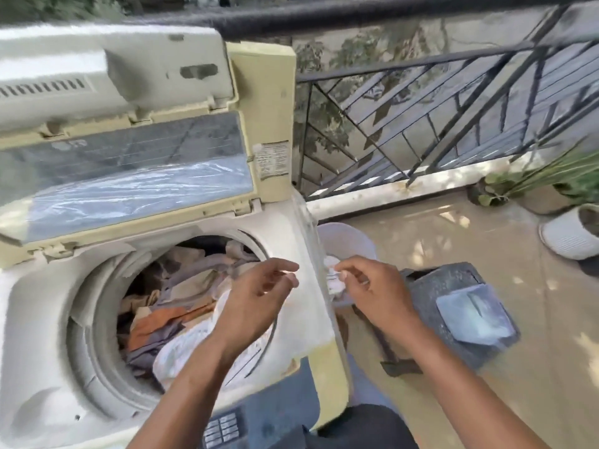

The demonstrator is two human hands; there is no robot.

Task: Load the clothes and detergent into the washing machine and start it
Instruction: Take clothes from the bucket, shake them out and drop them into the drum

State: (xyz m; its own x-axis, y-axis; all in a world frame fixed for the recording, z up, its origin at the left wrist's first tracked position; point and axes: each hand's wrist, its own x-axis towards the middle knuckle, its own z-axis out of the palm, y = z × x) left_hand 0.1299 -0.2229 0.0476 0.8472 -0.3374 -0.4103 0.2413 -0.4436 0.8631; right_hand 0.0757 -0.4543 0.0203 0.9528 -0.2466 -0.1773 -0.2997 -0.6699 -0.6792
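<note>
Left hand (pixel 259 286) hovering loose-fingered over clothes (pixel 168 312) in washing machine (pixel 42 319); right hand (pixel 366 286) pinching white cloth (pixel 334 280).

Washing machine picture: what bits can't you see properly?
- Head view: the bottom of the drum is hidden under the clothes.
- The pale bucket is mostly hidden behind the washing machine edge and the right hand.
- The white thing at the right hand's fingertips is too blurred to name.
- The button panel is cut off by the bottom edge; labels unreadable.
- The lid sticker print is too small.
</note>
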